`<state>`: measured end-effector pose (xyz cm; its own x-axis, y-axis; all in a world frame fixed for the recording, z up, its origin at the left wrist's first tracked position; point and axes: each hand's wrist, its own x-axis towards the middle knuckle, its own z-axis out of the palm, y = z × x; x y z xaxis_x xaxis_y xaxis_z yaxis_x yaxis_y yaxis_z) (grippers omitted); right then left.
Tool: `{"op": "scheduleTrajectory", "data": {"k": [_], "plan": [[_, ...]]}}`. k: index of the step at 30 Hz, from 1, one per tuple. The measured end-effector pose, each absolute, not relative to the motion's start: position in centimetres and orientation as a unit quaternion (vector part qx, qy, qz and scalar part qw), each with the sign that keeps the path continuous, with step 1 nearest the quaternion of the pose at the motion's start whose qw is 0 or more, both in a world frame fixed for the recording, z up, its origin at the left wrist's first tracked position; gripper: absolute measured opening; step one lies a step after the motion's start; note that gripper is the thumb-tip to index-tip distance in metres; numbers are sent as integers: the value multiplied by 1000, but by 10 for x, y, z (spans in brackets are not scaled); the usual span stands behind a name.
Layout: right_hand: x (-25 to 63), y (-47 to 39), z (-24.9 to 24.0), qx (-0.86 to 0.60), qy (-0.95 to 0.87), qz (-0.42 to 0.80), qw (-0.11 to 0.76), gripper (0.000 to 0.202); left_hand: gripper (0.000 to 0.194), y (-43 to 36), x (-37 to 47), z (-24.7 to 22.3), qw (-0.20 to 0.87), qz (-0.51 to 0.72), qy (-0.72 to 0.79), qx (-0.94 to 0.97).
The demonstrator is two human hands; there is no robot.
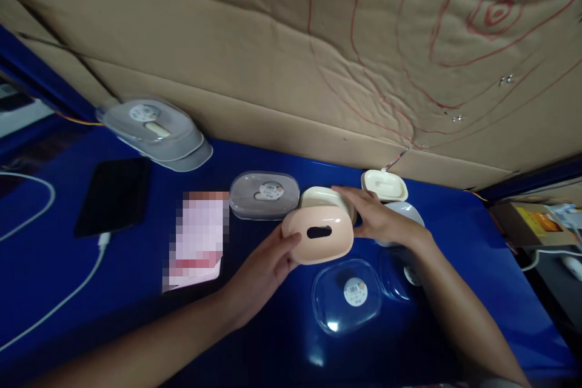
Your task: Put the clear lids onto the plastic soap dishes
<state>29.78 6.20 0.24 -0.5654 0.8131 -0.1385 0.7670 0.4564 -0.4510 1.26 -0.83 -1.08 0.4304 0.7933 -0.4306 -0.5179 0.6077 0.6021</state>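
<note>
My left hand (277,248) is closed on the left end of a peach oval dish (325,250), thumb on top. The dish is tilted towards me and has a dark rounded slot in its middle. Just behind it, partly hidden, is a cream oval dish (324,196). My right hand (379,218) curls round the right end of this cream dish, its fingertips on the far rim. In front of the peach dish a clear oval lid (334,309) with a round label lies on the blue table. A second clear lid (393,276) is partly covered by my right forearm.
Left of my hands sits a lidded grey oval box (240,197). Several grey boxes (182,154) are stacked at the back left. A small cream dish (386,185) and a pale dish (411,213) stand right. A black tablet (113,197) with cable and a blurred pink packet (200,230) lie left.
</note>
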Motion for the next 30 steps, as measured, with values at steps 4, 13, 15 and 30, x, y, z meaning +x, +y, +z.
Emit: {"op": "scheduleTrajectory", "data": {"k": [4, 13, 15, 30], "plan": [[301, 60, 16, -464, -845, 254, 74, 95, 54, -12, 16, -14, 807, 390, 397, 199], [287, 32, 40, -428, -846, 306, 79, 112, 49, -5, 15, -1, 823, 389, 394, 125], [281, 24, 40, -419, -852, 304, 76, 119, 47, -4, 14, 0, 829, 387, 386, 115], [275, 11, 63, -393, -885, 207, 138, 96, 49, 0, -4, 2, 886, 369, 245, 137]]}}
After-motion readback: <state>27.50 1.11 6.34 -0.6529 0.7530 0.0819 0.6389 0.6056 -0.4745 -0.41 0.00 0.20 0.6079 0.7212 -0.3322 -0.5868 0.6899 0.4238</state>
